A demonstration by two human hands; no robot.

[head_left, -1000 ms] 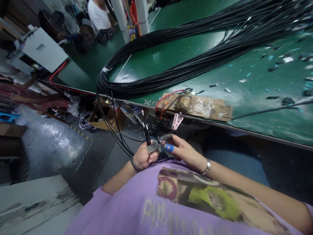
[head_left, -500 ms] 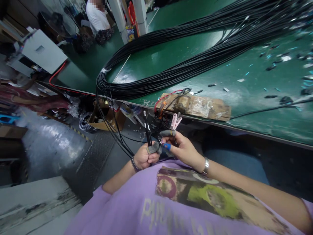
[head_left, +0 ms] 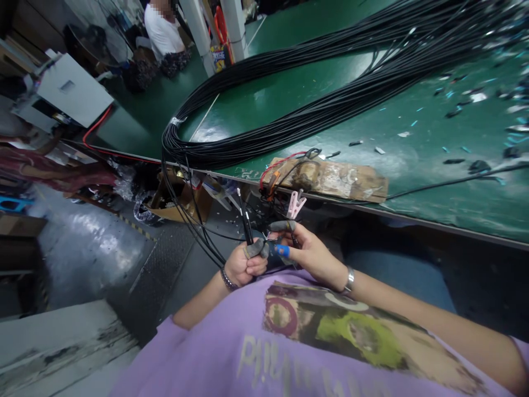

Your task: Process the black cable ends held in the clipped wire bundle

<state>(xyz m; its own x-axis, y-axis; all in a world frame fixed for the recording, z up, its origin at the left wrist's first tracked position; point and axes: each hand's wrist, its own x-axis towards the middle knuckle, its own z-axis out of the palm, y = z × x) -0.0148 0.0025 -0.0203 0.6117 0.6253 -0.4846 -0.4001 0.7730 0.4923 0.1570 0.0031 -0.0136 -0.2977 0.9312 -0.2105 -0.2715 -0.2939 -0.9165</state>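
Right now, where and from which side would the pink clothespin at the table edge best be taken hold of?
Probably by its two splayed handle tips, coming from below and in front. The pink clothespin hangs off the green table's edge, clamped end uppermost and handles toward the right hand. The left hand is closed on black cable ends.

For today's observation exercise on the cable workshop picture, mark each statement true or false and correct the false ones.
1. The left hand grips thin black cables that stand upright. True.
2. The large cable bundle is red. False: it is black.
3. A pink clip hangs at the edge of the green table. True.
4. The right hand rests flat on the table. False: it is below the edge, beside the left hand.
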